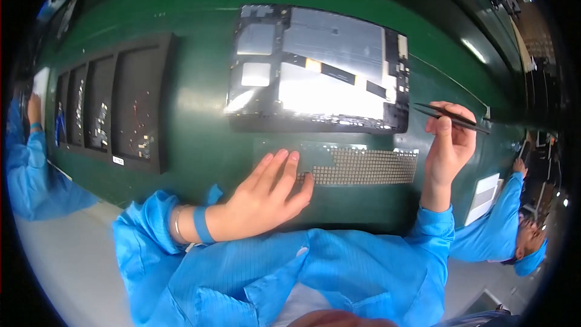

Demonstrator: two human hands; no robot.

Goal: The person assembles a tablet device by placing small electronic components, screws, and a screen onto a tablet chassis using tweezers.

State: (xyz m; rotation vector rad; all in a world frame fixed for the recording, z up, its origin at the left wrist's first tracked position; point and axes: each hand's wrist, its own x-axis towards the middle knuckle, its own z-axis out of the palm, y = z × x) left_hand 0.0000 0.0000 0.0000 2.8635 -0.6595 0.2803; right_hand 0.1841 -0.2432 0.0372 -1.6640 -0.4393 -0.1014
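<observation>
Black tweezers (454,117) are pinched in my right hand (451,142), their tips pointing left toward the edge of a tablet-like device. That device (333,94) lies flat, with shiny silver panels and a black frame showing. Below it rests a clear sheet (366,166) covered with rows of small square grey pieces; its upper left part is bare. My left hand (266,197) lies palm down with fingers spread, its fingertips on the left end of the sheet. Nothing shows in its grip.
To the left, a black compartment tray (163,115) holds small parts and wires. A co-worker's blue sleeve (36,163) shows at far left. On the right sits another person in blue (502,230), near a white sheet (484,198). All this is around a green work surface (200,97).
</observation>
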